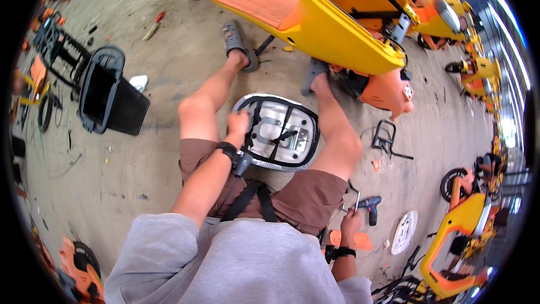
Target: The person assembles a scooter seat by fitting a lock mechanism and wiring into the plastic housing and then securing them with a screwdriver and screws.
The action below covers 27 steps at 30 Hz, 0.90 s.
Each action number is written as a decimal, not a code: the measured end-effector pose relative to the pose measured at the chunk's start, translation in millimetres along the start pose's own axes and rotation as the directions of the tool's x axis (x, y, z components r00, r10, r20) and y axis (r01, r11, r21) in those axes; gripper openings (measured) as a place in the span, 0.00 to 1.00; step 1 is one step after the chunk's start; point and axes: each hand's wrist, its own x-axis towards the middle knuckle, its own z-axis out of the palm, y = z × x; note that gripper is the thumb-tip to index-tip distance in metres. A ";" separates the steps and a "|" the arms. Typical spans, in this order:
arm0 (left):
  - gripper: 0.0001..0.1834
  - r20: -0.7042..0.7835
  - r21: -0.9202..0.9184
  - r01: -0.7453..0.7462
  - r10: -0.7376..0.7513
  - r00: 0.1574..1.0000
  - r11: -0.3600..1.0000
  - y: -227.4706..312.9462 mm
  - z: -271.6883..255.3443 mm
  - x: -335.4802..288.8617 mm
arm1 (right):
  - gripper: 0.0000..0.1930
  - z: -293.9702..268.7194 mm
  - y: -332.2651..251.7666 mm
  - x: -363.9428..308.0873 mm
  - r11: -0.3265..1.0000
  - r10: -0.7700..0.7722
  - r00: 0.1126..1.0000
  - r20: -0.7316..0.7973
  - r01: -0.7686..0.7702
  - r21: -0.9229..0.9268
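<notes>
A scooter seat [278, 129] lies upside down on the floor between my legs, its white underside, black straps and metal bracket facing up. My left hand [239, 125] is closed at the seat's left edge. Just below that wrist, a dark grey cylindrical piece [242, 164] rests against the seat's near corner. Off to my right by the hip, my right hand [351, 224] has its fingers closed on a thin silver metal tool [357, 200], whose exact kind I cannot make out. Right beside it on the floor lies a cordless drill [371, 208].
A yellow and orange scooter body [332, 19] stands ahead past my feet. On the left is a black plastic bin-like box [115, 98]. At right lie a black metal frame [385, 138], an orange panel [354, 240] and a white oval part [404, 232]. More scooters line the right side.
</notes>
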 end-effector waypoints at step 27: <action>0.16 0.111 0.725 -0.306 0.334 0.936 0.618 3.1 -23.7 42.9 | 0.12 -6.1 -23.9 27.6 0.999 -0.002 0.994 0.106 0.007 -0.052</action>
